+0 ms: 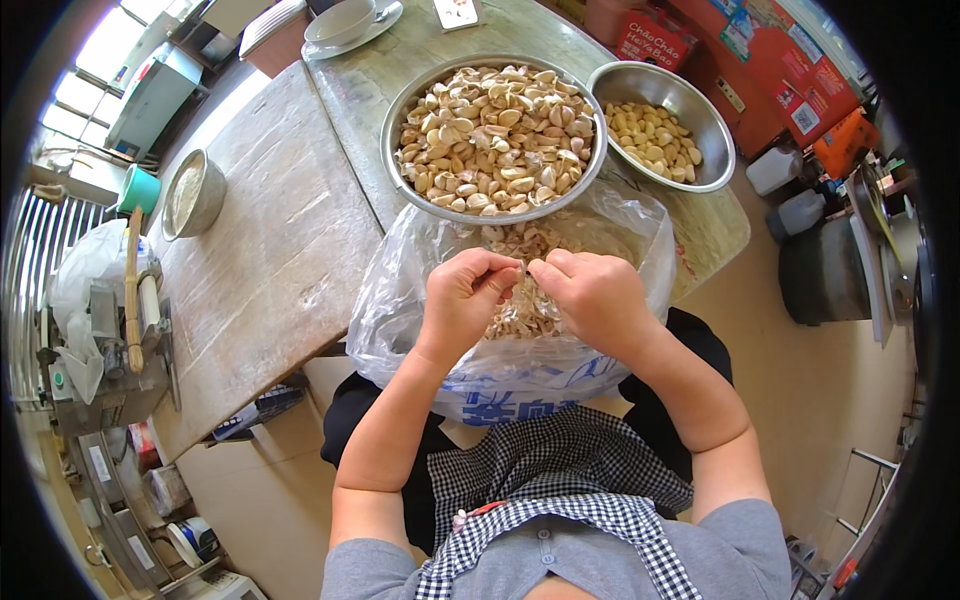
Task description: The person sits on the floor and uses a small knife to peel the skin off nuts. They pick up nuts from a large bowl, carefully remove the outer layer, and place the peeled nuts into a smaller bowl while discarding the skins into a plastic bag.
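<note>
My left hand (471,289) pinches a small pale piece, seemingly a garlic clove (522,267), between thumb and forefinger. Right beside it is my right hand (596,296), its fingers curled in and fingertips nearly meeting the left ones. A tiny dark spot shows at the right fingertips; what that hand grips is hidden. Below both hands a clear plastic bag (397,281) with blue print gapes over my lap, holding loose garlic skins (525,319). Beyond it, a large steel bowl (390,161) is heaped with unpeeled garlic cloves (499,135). Peeled cloves (652,139) lie in a smaller steel bowl (720,161).
A wooden board (277,210) extends left of the stone-patterned table (352,97). On it sits a metal bowl of pale powder (187,199). A white bowl on a plate (341,26) stands at the back. A machine (112,360) is at far left, a dark pot (821,274) at right.
</note>
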{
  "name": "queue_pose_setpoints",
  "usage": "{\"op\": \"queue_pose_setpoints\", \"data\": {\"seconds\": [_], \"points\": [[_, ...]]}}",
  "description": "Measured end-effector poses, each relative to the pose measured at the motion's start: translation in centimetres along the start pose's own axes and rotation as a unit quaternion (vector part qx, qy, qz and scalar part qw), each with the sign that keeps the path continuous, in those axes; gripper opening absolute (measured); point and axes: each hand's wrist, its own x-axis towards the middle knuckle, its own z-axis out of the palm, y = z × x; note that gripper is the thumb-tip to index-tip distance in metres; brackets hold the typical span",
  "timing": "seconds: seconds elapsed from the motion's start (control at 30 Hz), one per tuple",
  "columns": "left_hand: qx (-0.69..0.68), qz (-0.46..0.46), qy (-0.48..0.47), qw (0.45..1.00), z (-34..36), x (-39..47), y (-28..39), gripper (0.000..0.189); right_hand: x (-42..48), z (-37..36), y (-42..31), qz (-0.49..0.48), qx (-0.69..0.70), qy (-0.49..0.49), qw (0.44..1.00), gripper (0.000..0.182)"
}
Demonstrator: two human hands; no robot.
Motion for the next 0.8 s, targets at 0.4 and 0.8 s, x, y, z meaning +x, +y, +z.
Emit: {"op": "queue_pose_setpoints", "data": {"seconds": [0.4, 0.8], "points": [[-0.242, -0.142, -0.037, 0.959, -0.3, -0.1, 0.5, 0.016, -0.2, 0.7, 0.2, 0.088, 0.075, 0.018, 0.993, 0.007], [-0.310, -0.145, -0.004, 0.940, -0.1, 0.0, -0.7, 0.015, -0.4, 0.3, -0.5, 0.076, 0.080, 0.001, 0.994, 0.013]]}}
